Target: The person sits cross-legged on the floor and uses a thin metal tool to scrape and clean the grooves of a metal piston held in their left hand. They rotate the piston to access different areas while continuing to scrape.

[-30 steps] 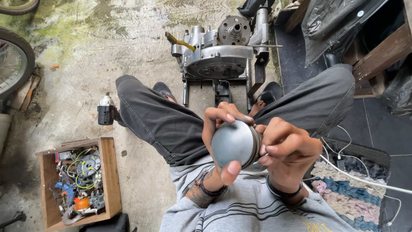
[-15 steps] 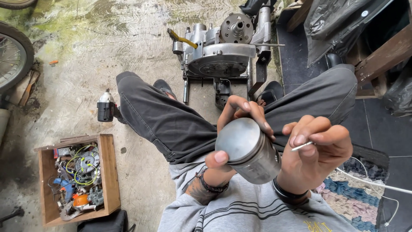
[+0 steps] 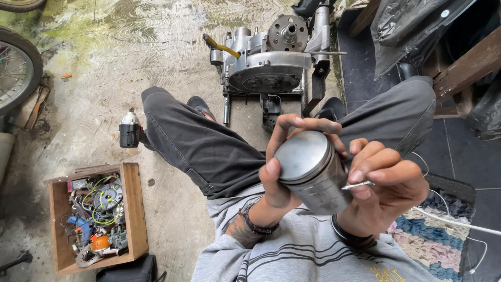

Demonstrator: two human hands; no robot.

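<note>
My left hand (image 3: 284, 172) grips a grey metal piston (image 3: 311, 169), thumb on its flat crown and fingers curled over the far side. The piston tilts with its crown toward the upper left. My right hand (image 3: 383, 188) is beside the piston's skirt and pinches a thin, short metal piece (image 3: 358, 185) between thumb and fingers, its tip close to the piston's side. Both hands are above my lap, between my knees in dark grey trousers.
An engine case (image 3: 269, 65) on a metal stand sits on the concrete floor ahead. A cordless impact tool (image 3: 128, 132) lies by my left leg. A wooden box (image 3: 133, 209) of wires and parts is at the lower left. A wheel (image 3: 18, 68) is at far left, a rag rug and white cable at right.
The piston has turned from facing the camera to tilted sideways. My right hand came off it with the thin metal piece, then moved back close to its side.
</note>
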